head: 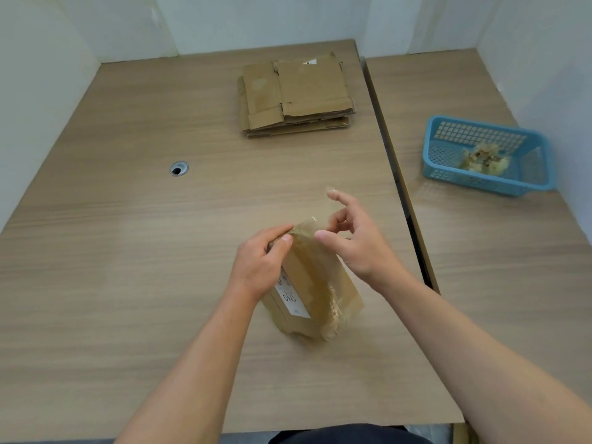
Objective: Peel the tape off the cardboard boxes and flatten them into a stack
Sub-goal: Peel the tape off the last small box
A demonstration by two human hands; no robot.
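Before us, the left table (128, 251) carries a stack of flattened boxes (296, 94) and, nearer, a taped box (315, 293); the right table (496, 267) beside it carries a blue basket (474, 184) of what may be crumpled tape (483, 158).

Cannot read the white label (293, 299) on the box (315, 283), part-covered by the left hand (259, 261). Cannot tell whether the right hand (355, 238) pinches the blurred clear tape (315, 221) or only touches it. Cannot make out the crumpled lump (485, 160) in the basket (464, 179).
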